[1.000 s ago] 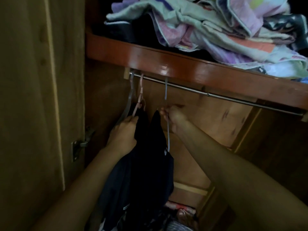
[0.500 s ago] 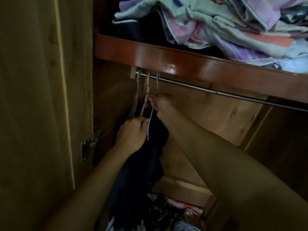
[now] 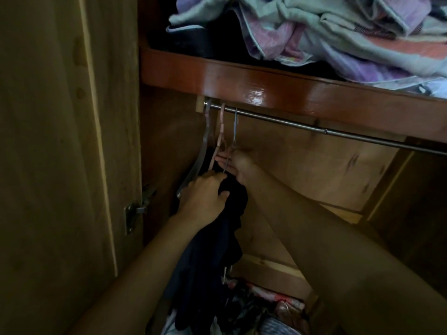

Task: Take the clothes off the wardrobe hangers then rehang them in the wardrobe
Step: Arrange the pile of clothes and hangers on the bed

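Observation:
Three hangers hang close together at the left end of the metal rail: a grey one, a pink one and a thin blue wire one. Dark clothes hang below them. My left hand grips a bunch of the dark cloth just under the hangers. My right hand reaches in from the right and pinches the blue wire hanger at its neck, right beside the pink one.
A red-brown shelf above the rail carries a pile of folded bedding. The open wardrobe door with its hinge stands at the left. More crumpled clothes lie on the wardrobe floor.
The blue wire hanger has slid left along the rail, up against the pink one, and my right hand went with it. My left hand has gathered the dark cloth higher.

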